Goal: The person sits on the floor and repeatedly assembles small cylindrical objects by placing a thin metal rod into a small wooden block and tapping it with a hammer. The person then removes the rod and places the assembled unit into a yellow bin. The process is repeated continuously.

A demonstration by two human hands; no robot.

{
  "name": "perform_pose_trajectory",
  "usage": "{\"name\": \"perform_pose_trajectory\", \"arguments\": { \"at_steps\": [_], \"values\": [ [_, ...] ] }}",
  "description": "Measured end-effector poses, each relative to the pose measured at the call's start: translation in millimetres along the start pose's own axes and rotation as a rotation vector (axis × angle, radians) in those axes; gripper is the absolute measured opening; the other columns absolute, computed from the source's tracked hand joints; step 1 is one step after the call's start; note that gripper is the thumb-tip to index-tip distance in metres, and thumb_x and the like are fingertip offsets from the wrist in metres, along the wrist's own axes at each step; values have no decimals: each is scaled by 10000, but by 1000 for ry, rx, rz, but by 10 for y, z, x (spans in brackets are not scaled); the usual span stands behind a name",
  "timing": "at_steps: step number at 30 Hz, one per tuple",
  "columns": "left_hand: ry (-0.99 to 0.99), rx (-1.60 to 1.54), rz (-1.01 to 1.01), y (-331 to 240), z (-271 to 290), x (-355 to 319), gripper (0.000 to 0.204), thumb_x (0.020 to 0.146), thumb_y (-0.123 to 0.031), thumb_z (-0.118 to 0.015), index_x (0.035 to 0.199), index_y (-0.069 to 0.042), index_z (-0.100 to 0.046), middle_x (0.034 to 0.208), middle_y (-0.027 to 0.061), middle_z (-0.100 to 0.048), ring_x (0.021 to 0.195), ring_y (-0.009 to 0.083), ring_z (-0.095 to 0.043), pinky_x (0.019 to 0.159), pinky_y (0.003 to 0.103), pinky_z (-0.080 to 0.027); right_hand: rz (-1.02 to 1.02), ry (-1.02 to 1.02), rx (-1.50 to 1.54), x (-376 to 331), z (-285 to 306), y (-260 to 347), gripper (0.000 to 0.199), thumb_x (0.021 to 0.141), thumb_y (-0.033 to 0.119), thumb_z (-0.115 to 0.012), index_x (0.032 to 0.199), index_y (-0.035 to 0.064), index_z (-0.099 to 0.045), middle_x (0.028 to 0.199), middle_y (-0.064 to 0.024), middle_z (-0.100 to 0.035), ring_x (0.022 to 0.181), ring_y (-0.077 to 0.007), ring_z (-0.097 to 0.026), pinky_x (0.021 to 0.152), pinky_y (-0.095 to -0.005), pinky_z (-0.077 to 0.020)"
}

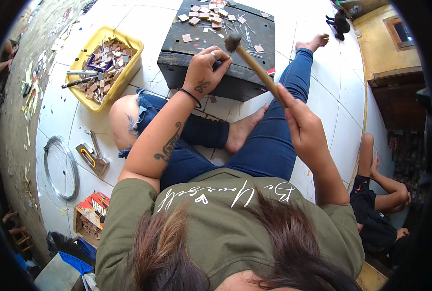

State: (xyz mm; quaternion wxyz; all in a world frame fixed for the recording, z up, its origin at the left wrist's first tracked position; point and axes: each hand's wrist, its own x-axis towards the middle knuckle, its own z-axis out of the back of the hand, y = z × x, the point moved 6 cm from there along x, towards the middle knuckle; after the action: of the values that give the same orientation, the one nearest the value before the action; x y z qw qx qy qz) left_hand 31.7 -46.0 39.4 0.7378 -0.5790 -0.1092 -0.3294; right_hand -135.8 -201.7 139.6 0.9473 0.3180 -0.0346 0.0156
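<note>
Wooden-handled hammer is slanting across the upper centre of the frame; right hand is gripping its handle. Left hand is pinching a thin dark nail-like piece just below the hammer head (contact unclear), near the front edge of a black box. Small square tiles are lying on top; yellow basket is sitting upper left.

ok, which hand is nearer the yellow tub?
Left. The left hand is at the black box's near edge, right of the yellow tub and apart from it. The right hand, gripping the hammer, is farther right, closer to the body.
</note>
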Motion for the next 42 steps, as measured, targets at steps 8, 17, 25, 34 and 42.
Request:
{"name": "perform_pose_trajectory", "arguments": {
  "at_steps": [8,17,25,34,42],
  "values": [
    [3,27,10,21,-14,-5,62,829,-60,-691,825,-3,-667,823,109,-652,750,265,-662,667,320,-518,-23,-17,107,4,-11,-76,428,990,46,-479,1417,73,-488,1128,-210,-641,972,-293,-660,866,-325,-493],
    [-14,14,10,8,-10,-9,73,841,-63,-693,836,8,-678,807,91,-667,726,205,-657,658,288,-498,80,-212,48,177,-131,-398,405,961,62,-526,1366,78,-534,1049,-195,-648,923,-323,-665,801,-355,-513],
    [-10,248,-32,-292,159,-109,92,806,-104,-684,765,-26,-657,754,95,-637,738,277,-630,727,367,-486,-83,-271,-451,465,-483,-794,385,895,186,-629,1262,83,-578,1010,-122,-608,914,-296,-620,741,-403,-499],
    [48,518,-132,-692,101,-219,88,790,-150,-672,790,-66,-646,786,64,-616,801,258,-613,751,384,-454,166,-296,271,834,-573,-76,190,829,154,-740,941,4,-710,814,-91,-661,719,-179,-633,647,-287,-497],
    [-89,519,-258,-705,150,-272,99,874,-141,-630,932,-60,-623,812,63,-627,784,261,-615,742,383,-444,123,-334,731,844,-624,-27,144,889,119,-702,918,-21,-719,779,-45,-683,678,-76,-612,610,-212,-479]
  ]
}}
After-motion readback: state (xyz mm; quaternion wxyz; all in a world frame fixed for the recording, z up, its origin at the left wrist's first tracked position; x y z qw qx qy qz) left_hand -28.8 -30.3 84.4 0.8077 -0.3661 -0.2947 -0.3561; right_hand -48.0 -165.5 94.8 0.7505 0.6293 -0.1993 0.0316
